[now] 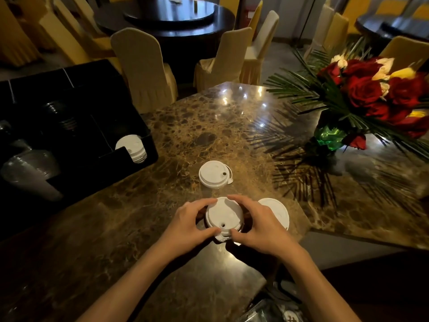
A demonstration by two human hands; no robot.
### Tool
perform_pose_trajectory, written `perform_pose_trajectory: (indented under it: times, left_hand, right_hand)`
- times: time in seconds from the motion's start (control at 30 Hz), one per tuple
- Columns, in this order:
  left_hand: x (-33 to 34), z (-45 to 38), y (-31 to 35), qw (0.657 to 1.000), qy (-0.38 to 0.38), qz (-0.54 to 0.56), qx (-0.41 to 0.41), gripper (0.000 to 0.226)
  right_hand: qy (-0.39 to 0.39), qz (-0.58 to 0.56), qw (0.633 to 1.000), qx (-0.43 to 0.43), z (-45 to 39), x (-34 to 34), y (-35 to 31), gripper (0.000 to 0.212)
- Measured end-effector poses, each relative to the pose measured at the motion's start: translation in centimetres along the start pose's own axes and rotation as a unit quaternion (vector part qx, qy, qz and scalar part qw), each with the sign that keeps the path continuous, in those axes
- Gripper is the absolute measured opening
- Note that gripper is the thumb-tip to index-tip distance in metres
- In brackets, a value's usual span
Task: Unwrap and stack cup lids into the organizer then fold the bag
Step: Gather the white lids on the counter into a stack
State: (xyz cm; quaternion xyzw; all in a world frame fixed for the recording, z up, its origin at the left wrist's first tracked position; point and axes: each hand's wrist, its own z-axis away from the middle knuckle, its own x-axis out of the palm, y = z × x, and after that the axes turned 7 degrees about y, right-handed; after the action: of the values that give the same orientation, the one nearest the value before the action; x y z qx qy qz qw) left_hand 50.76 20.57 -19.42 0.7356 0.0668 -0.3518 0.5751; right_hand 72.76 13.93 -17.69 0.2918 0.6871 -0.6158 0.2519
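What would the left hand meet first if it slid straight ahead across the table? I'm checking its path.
Probably the lone white lid just beyond the held lid stack; the left hand points roughly that way.

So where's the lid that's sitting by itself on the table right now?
The lone lid lies flat mid-table, just beyond the stack of lids both hands hold, right of the black organizer.

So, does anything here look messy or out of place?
Nothing spilled or broken. Some white lids lie loose on the table: one alone, another beside the stack held by both hands. The rest sit in the black organizer.
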Motion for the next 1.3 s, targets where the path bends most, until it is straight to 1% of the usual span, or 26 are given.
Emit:
perform_pose_trajectory:
  times: [0.27,0.4,0.5,0.63,0.77,0.93,1.03,1.2,1.3]
  left_hand:
    - [0.8,0.2,-0.1,1.000,0.012,-0.006,0.000,0.074]
    - [1.1,0.4,0.2,1.000,0.022,0.012,0.002,0.071]
    - [0.9,0.6,0.6,0.999,0.018,0.041,-0.002,0.071]
    - [0.2,-0.2,1.6,0.996,0.009,0.087,-0.011,0.075]
    - [0.3,-2.1,3.9,0.996,0.009,0.082,0.015,0.075]
    - [1.6,-4.4,6.8,0.995,-0.002,0.085,0.046,0.072]
    - [2.9,-5.1,7.8,0.995,-0.009,0.078,0.056,0.073]
    - [4.9,-5.1,7.8,0.995,-0.034,0.066,0.071,0.070]
    - [5.5,-5.4,7.5,0.994,-0.066,0.050,0.077,0.075]
  right_hand:
    - [-0.015,0.030,0.999,0.010,0.2,0.5,0.7,0.079]
    - [-0.008,0.053,0.999,0.001,0.1,0.7,0.5,0.077]
    - [0.000,0.040,0.999,-0.009,0.1,0.4,0.1,0.077]
    - [0.013,0.013,1.000,-0.018,0.3,-1.4,-0.2,0.081]
    - [0.030,-0.003,0.999,-0.025,0.0,-4.6,0.0,0.080]
    - [0.055,0.006,0.998,0.003,-0.1,-8.4,1.0,0.087]
    - [0.059,-0.003,0.998,0.016,0.4,-9.5,1.8,0.087]
    - [0.057,0.007,0.998,0.024,1.5,-10.0,3.4,0.085]
    - [0.063,0.005,0.997,0.033,2.4,-9.4,4.3,0.084]
